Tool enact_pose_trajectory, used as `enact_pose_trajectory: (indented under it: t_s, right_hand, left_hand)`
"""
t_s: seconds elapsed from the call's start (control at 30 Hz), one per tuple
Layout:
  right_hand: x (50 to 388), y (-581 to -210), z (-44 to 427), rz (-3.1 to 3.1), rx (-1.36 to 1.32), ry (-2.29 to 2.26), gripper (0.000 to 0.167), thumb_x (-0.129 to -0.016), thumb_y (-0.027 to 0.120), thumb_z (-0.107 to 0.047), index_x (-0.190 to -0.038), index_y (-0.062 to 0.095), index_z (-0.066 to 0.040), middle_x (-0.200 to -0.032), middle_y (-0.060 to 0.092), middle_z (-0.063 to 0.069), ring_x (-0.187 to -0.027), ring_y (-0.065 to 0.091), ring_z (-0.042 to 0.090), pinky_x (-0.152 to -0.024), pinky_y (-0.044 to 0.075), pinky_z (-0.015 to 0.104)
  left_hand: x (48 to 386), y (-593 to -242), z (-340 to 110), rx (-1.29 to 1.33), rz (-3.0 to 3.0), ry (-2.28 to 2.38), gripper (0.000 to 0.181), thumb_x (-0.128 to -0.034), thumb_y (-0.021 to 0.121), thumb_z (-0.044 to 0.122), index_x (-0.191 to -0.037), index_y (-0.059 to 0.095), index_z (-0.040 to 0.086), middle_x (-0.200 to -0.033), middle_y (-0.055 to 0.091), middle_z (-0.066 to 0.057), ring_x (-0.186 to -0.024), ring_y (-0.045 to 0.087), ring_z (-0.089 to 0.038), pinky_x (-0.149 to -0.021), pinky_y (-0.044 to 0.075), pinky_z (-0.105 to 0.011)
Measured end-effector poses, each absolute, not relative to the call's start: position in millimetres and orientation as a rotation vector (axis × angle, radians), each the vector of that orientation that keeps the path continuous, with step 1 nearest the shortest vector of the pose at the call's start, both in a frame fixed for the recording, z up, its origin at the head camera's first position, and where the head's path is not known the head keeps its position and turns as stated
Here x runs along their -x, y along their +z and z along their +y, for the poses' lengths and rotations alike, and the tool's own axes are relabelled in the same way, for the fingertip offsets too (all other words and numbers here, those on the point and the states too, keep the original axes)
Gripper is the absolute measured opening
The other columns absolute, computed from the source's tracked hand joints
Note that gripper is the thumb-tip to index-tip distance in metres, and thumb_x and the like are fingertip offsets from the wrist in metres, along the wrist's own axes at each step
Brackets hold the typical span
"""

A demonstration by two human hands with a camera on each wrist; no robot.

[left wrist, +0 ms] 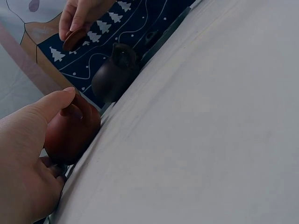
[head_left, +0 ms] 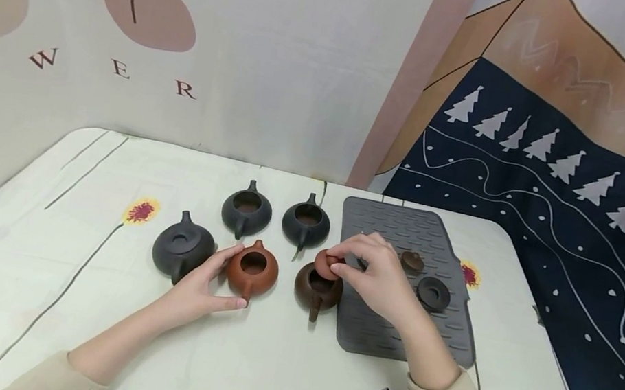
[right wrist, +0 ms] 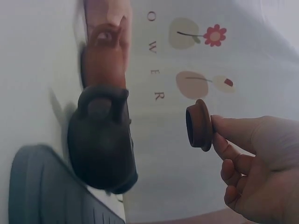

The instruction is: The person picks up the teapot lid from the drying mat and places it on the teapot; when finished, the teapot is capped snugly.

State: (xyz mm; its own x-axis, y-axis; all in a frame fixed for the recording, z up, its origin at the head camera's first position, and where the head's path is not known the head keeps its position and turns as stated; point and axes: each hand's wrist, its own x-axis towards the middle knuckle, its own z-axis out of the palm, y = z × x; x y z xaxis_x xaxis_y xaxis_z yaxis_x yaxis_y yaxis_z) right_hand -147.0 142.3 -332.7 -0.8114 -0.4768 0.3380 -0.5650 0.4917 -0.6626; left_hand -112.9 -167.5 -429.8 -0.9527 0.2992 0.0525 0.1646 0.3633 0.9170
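Observation:
A reddish-orange teapot (head_left: pixel 268 278), without a lid on it, stands on the table near the middle. My left hand (head_left: pixel 199 290) holds it from the left, thumb at the handle and fingers round the far side; the left wrist view shows the thumb (left wrist: pixel 60 99) on the handle's top. Between thumb and fingertips my right hand (head_left: pixel 378 278) pinches a reddish-brown teapot lid (right wrist: pixel 202 126) by its knob. In the head view the lid overlaps the opening of a dark brown teapot (head_left: pixel 305 289); the right wrist view shows it raised in the air.
Two black teapots (head_left: pixel 257 217) (head_left: pixel 294 227) with openings uncovered stand behind. A black teapot (head_left: pixel 176 255) with its lid on is at the left. On the grey mat (head_left: pixel 362 340) lie a brown lid (head_left: pixel 412 261) and a black lid (head_left: pixel 434 294).

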Motion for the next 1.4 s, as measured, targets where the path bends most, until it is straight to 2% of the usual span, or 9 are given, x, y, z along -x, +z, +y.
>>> enact_pose_trajectory:
  t_s: [0.17,0.6,0.93,1.07,1.27,1.4]
  right_hand:
    - [148.3,-331.7,129.7,-2.612,-0.961,1.22,0.017,-0.083,0.074,-0.008,-0.099,0.075,-0.013,-0.097,0.067,-0.008,-0.096,0.05,0.015,-0.087,0.036,0.044]
    - [152.5,-336.5,98.9,-2.615,-1.053,1.168,0.014,-0.084,0.074,-0.01,-0.098,0.075,-0.014,-0.095,0.067,-0.009,-0.091,0.05,0.015,-0.083,0.037,0.038]
    - [159.3,-343.1,77.1,-2.621,-1.113,1.094,0.017,-0.083,0.075,-0.009,-0.099,0.075,-0.014,-0.095,0.068,-0.007,-0.087,0.049,0.013,-0.077,0.038,0.034]
    - [162.4,-345.8,67.9,-2.623,-1.132,1.093,0.017,-0.083,0.075,-0.009,-0.099,0.075,-0.014,-0.095,0.068,-0.006,-0.089,0.05,0.019,-0.079,0.036,0.034]
    - [164.4,-349.6,56.6,-2.621,-1.135,1.091,0.018,-0.082,0.076,-0.009,-0.099,0.075,-0.015,-0.097,0.068,-0.007,-0.091,0.05,0.014,-0.083,0.035,0.036]
    - [165.5,-350.8,50.2,-2.63,-1.139,1.085,0.018,-0.082,0.076,-0.01,-0.099,0.075,-0.015,-0.097,0.068,-0.007,-0.09,0.049,0.015,-0.084,0.035,0.036]
  left_hand:
    - [112.3,-429.5,-167.4,-0.427,2.499,1.647,0.096,-0.0754,0.083,0.028,-0.151,0.027,0.009,-0.154,0.027,-0.009,-0.139,0.026,-0.027,-0.109,0.027,-0.042]
    - [112.6,-431.0,-167.2,-0.443,2.487,1.676,0.095,-0.0756,0.083,0.026,-0.15,0.028,0.008,-0.153,0.028,-0.01,-0.139,0.027,-0.026,-0.109,0.027,-0.039]
    - [113.0,-429.9,-167.0,-0.433,2.497,1.654,0.094,-0.0764,0.083,0.027,-0.15,0.028,0.008,-0.153,0.027,-0.011,-0.139,0.027,-0.028,-0.109,0.027,-0.043]
    - [113.7,-430.5,-167.9,-0.439,2.503,1.643,0.093,-0.0775,0.082,0.028,-0.15,0.027,0.008,-0.153,0.027,-0.01,-0.139,0.027,-0.028,-0.109,0.027,-0.044]
    - [113.3,-431.4,-168.3,-0.435,2.493,1.641,0.092,-0.0782,0.081,0.028,-0.15,0.027,0.009,-0.153,0.027,-0.01,-0.139,0.027,-0.029,-0.11,0.026,-0.047]
    - [112.5,-431.7,-168.0,-0.43,2.492,1.638,0.092,-0.0781,0.081,0.029,-0.151,0.027,0.01,-0.153,0.027,-0.01,-0.139,0.026,-0.03,-0.11,0.025,-0.049]
